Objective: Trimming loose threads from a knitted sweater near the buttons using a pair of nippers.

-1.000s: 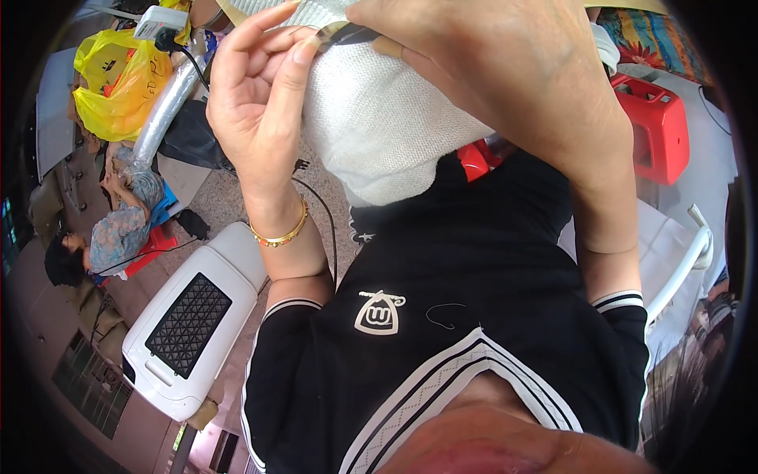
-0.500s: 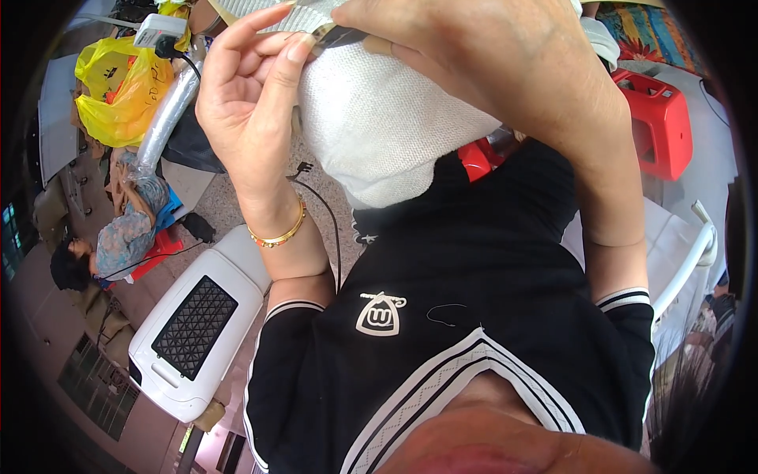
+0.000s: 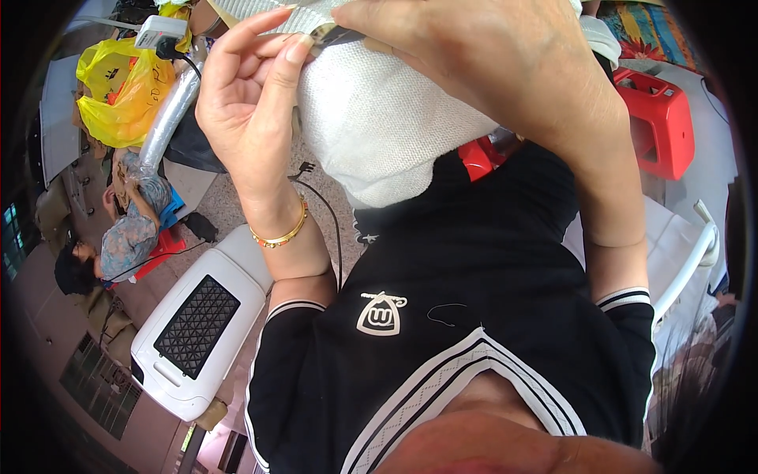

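While a small, dark, shiny piece (image 3: pixel 339 35) is held by the right hand (image 3: pixel 497 67) at the off-white woven cloth (image 3: pixel 387 118) before the black shirt (image 3: pixel 474 253), the left hand (image 3: pixel 246 110) is narrowly curled alongside. What it grips cannot be told.

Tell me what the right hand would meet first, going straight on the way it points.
Pointing toward the picture's left, the right hand would probably meet the left hand first, though depth is unclear.
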`<state>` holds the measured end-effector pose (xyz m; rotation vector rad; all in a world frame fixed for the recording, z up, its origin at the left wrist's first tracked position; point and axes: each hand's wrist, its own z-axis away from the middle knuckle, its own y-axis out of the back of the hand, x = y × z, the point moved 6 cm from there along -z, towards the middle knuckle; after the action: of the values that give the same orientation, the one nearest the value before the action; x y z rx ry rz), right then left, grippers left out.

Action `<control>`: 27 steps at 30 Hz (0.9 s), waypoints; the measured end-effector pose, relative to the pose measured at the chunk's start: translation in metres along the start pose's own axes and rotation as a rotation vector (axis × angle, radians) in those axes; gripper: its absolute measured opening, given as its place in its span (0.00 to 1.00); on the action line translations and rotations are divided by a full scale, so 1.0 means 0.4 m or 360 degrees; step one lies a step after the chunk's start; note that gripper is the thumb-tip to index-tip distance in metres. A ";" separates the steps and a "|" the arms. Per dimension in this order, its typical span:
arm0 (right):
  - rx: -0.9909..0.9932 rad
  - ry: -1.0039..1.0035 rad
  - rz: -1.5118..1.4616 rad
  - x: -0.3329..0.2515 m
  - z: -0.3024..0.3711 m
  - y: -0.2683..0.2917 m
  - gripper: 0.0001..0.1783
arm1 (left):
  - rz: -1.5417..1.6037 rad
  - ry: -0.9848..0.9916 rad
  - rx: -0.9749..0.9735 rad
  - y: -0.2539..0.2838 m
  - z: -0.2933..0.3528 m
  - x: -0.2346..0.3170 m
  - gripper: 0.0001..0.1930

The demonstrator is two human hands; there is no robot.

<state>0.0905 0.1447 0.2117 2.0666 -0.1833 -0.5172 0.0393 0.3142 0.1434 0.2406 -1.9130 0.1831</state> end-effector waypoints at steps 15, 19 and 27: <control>0.0190 -0.0082 -0.0063 -0.017 0.027 -0.003 0.07 | -0.0117 -0.0061 0.0098 -0.003 0.029 0.013 0.14; 0.0789 0.0348 0.0146 -0.002 0.064 -0.014 0.04 | -0.0086 -0.0073 0.0117 -0.006 0.031 0.012 0.13; 0.0068 -0.0112 -0.1350 0.056 0.192 -0.042 0.15 | -0.0530 -0.0528 0.0040 0.016 0.081 0.123 0.09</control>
<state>0.0763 0.0860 0.1566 2.1058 0.6784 -1.0936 -0.0081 0.3087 0.1782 0.6335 -2.1634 -0.0611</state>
